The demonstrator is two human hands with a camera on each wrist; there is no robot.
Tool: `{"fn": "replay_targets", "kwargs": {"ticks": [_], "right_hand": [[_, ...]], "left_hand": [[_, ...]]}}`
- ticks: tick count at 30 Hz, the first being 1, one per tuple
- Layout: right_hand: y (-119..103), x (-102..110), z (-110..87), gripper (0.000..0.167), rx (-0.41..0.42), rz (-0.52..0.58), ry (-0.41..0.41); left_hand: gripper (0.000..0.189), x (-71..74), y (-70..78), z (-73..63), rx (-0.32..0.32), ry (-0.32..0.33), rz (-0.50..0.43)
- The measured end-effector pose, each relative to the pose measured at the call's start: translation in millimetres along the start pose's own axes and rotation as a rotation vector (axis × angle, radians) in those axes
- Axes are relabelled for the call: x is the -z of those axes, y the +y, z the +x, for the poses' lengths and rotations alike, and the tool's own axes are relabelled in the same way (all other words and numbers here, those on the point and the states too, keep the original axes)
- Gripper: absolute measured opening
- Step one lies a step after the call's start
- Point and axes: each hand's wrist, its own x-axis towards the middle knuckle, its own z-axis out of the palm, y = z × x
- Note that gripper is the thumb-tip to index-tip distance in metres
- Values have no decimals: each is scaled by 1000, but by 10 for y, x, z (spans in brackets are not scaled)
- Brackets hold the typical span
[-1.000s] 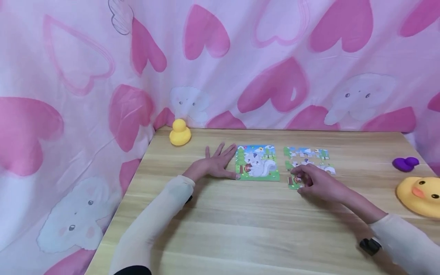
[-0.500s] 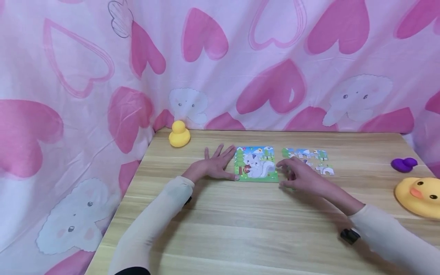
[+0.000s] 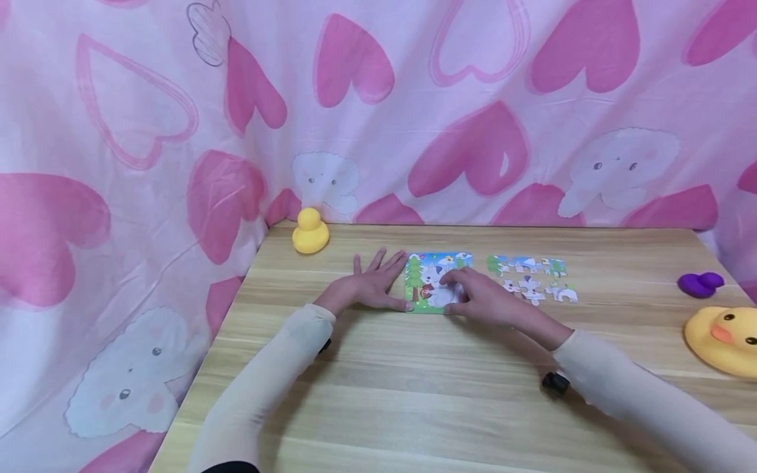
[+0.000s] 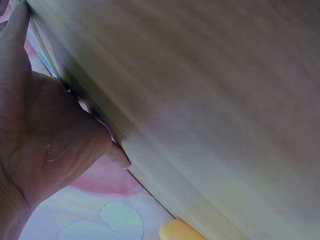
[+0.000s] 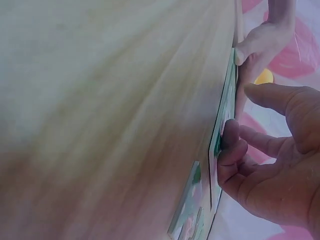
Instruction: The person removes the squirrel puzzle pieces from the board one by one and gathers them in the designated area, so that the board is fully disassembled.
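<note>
A square picture board point(image 3: 416, 276) with a grey-white squirrel and a red acorn lies flat on the wooden table. My left hand point(image 3: 375, 286) rests at its left edge, fingers spread, thumb at the lower corner. Over the board's right half is my right hand point(image 3: 481, 299), thumb and index finger apart. The right wrist view shows bent fingers of this hand point(image 5: 280, 175) by the board's face, with nothing seen between them and the thumb. Several jigsaw pieces point(image 3: 529, 289) lie in rows to the right; my right hand and forearm cover the nearest spot there.
A small yellow duck point(image 3: 310, 231) stands at the back left corner. On the right are a small purple duck point(image 3: 700, 284) and a larger yellow duck point(image 3: 724, 341). A pink heart-print curtain point(image 3: 361, 125) hangs behind and along the left.
My right hand has moved left from the nearest jigsaw piece to above the squirrel board. My left hand has stayed at the board's left edge.
</note>
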Motion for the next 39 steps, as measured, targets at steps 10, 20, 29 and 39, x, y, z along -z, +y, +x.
{"fn": "replay_targets", "kwargs": {"ticks": [10, 20, 29, 39], "right_hand": [[31, -7, 57, 52, 8, -64, -27], [60, 4, 82, 52, 8, -56, -42], [33, 37, 149, 54, 20, -61, -80], [36, 73, 186, 54, 31, -75, -102]], "left_hand": [[118, -18, -21, 17, -6, 8, -4], [118, -17, -37, 31, -7, -7, -12], [119, 9, -41, 24, 4, -5, -9], [118, 9, -28, 41, 6, -15, 3]]}}
